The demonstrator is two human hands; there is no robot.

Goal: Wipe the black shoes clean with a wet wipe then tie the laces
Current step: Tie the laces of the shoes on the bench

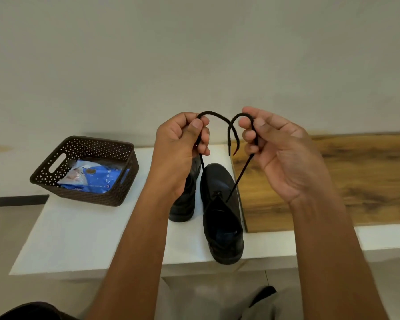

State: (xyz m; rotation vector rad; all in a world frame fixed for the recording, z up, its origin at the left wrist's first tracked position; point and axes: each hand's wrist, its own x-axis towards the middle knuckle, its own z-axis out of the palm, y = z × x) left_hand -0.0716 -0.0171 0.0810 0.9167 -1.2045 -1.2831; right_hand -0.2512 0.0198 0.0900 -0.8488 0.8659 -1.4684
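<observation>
Both hands are up above the near black shoe (pixel 222 213), each with a lace end folded into a loop. The left hand (pixel 178 144) has its grip closed, thumb pressing the left lace (pixel 214 115) against curled fingers; the right hand (pixel 280 153) pinches the right lace (pixel 243 172) the same way, the cord running down to the eyelets. The second shoe (pixel 185 199) stands just beside the first on the white counter (pixel 79 239), partly behind the left wrist.

The laces look thin, round and limp, light enough to flop, so I'd judge they want holding close to the loop base, or they'll slip apart. The shoes seem stiff and smooth, steady enough to stay put under a gentle pull.

A brown basket (pixel 116 195) holds a blue wipes pack (pixel 99 181); its print is too small to read
</observation>
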